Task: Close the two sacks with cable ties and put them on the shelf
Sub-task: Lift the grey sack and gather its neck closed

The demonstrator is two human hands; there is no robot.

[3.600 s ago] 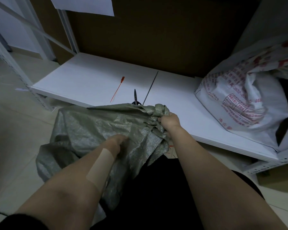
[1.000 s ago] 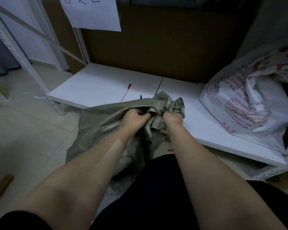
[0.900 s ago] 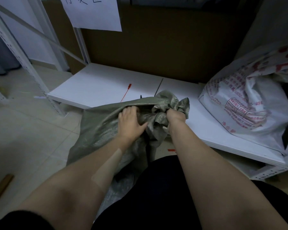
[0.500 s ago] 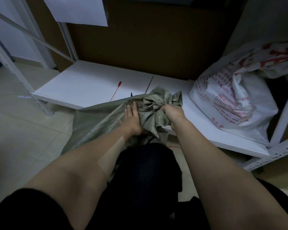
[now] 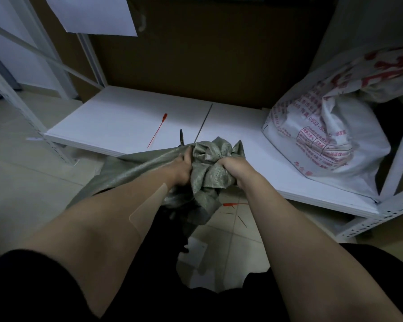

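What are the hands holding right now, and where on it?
Both the left hand and right hand grip the grey-green sack at its bunched-up mouth.

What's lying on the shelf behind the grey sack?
Behind the grey sack, a red cable tie lies on the shelf, beside a dark pointed tool whose lower part the sack hides.

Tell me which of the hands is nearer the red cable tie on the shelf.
Left. The left hand grips the green sack just right of and below the red cable tie. The right hand holds the bunched mouth farther right.
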